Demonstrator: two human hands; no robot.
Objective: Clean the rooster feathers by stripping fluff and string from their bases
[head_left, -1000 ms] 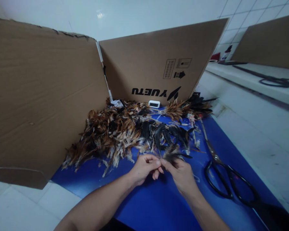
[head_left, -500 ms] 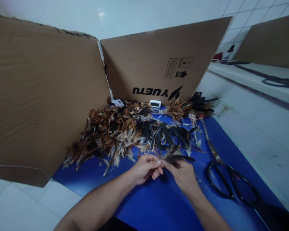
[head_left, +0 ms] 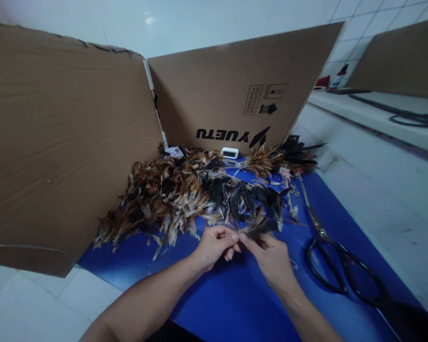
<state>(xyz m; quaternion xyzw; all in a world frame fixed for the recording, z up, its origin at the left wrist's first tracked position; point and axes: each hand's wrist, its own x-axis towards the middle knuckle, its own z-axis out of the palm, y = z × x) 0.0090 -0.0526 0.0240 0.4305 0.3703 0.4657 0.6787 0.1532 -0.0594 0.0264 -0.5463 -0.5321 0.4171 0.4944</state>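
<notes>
Dark feathers [head_left: 259, 229] stick out to the right from between my fingertips, low over the blue tabletop [head_left: 231, 294]. My left hand [head_left: 216, 248] pinches them at the quill end, thumb against the forefinger. Right beside it, my right hand [head_left: 267, 254] is closed on the same feathers, its thumb and forefinger touching the left fingertips. The quill tips are hidden by the fingers. Just beyond the hands lie loose black feathers [head_left: 238, 197]. A large heap of brown and pale feathers [head_left: 164, 199] spreads to the left of them.
Large black-handled scissors [head_left: 326, 266] lie at the right, blades pointing away. Cardboard panels [head_left: 74, 142] stand along the left and back. A small white digital timer [head_left: 229, 153] sits by the back panel. Tied feather bundles [head_left: 288, 156] lie at the back right, near a white ledge [head_left: 378, 111].
The feathers in my fingers have turned slightly, and their dark tips now point a little more upward. Both hands stay almost in place; the rest is unchanged.
</notes>
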